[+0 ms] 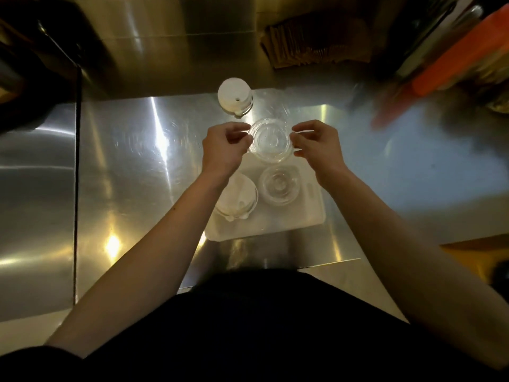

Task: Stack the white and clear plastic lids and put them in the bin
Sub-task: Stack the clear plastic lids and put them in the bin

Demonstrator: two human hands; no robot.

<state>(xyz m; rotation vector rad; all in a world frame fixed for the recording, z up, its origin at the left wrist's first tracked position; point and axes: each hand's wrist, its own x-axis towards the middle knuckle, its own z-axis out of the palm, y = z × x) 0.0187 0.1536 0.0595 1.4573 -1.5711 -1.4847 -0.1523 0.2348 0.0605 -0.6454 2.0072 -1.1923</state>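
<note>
I hold a stack of clear plastic lids (pixel 270 140) between both hands above the far end of a white bin (pixel 308 219). My left hand (pixel 224 148) pinches its left rim and my right hand (pixel 316 144) pinches its right rim. Inside the bin lie a stack of white lids (pixel 239 195) on the left, partly hidden by my left forearm, and a stack of clear lids (pixel 279 186) on the right. Another stack of white lids (pixel 235 96) stands on the steel counter beyond my hands, with faint clear lids (pixel 275 106) beside it.
The steel counter (pixel 132 166) has a dark seam (pixel 78 161) on the left. Brown paper bags (pixel 311 45) lean at the back. Orange and dark blurred items (pixel 446 64) crowd the right rear corner.
</note>
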